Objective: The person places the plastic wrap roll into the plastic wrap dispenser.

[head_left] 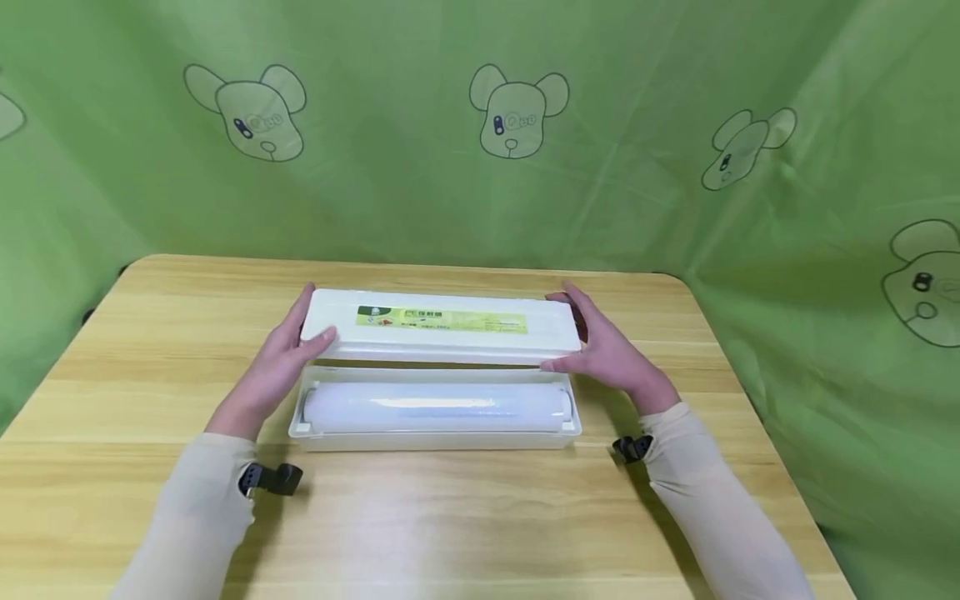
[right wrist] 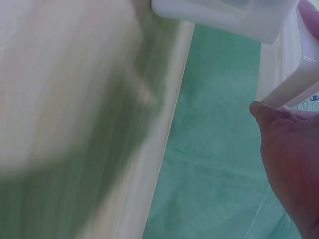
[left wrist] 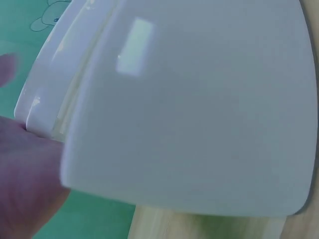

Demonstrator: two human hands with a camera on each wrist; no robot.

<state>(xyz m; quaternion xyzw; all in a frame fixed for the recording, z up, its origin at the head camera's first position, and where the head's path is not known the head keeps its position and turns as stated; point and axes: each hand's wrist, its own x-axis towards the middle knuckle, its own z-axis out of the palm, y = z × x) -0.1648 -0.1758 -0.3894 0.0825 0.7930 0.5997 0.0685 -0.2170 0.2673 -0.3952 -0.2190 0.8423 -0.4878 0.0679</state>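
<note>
Both hands grip a long white lid (head_left: 442, 342) with a green and yellow label, one at each end. My left hand (head_left: 281, 358) has its thumb on the near side of the lid's left end, fingers behind it. At the other end, my right hand (head_left: 603, 346) pinches the lid the same way. Just in front of the lid stands the white box base (head_left: 435, 440), uncovered, holding a roll of cling film (head_left: 438, 407). In the left wrist view the box's end (left wrist: 199, 124) fills most of the picture. Part of the lid (right wrist: 294, 79) shows by the right thumb.
The box stands on a light wooden table (head_left: 465, 525). Behind and beside the table hangs a green cloth (head_left: 420, 208) with bear-head drawings. Black wrist straps with small cameras sit on both sleeves.
</note>
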